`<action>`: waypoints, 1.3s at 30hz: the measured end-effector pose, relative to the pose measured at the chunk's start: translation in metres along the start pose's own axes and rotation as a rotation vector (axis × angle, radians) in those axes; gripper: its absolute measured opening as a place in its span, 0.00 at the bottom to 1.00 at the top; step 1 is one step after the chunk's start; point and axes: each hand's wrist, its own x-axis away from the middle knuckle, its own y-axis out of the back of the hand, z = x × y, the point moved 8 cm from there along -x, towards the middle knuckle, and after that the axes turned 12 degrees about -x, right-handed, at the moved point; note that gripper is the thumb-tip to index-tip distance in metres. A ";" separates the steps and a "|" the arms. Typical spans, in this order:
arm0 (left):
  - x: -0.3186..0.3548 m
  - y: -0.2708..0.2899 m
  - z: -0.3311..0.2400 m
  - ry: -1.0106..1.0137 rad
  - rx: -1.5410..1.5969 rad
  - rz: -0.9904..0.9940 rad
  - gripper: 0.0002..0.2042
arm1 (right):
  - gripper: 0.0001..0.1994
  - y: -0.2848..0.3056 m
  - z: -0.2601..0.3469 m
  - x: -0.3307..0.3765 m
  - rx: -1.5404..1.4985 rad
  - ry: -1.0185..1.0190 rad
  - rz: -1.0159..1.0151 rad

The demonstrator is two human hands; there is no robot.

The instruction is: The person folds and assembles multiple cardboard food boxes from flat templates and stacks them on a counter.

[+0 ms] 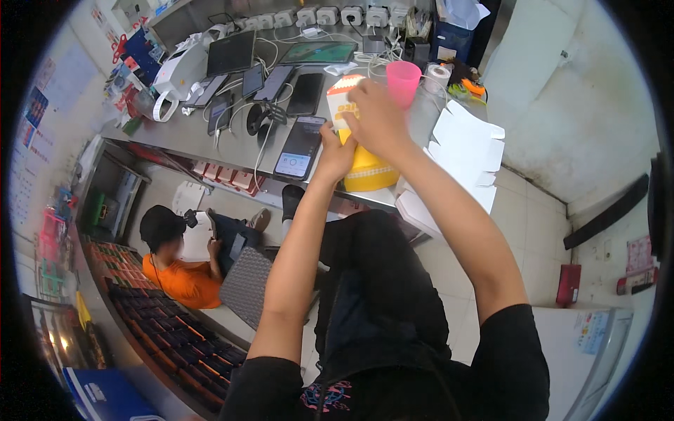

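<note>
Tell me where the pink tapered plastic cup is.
In the head view, the pink tapered plastic cup stands upper right of centre on the grey metal table, just beyond the right hand and left of the white roll.

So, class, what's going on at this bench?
The person's right hand grips a small white carton while the left hand is at its base, with a yellow item just below, near the bench's edge. A phone lies to the left, a pink cup stands to the right. Another person is down low, left.

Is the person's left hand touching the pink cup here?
Apart. The head view shows the right hand between the left hand and the pink cup.
</note>
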 end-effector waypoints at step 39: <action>0.240 -0.061 -0.096 -0.238 0.690 0.138 0.31 | 0.14 0.129 0.042 0.239 -0.734 -0.099 0.100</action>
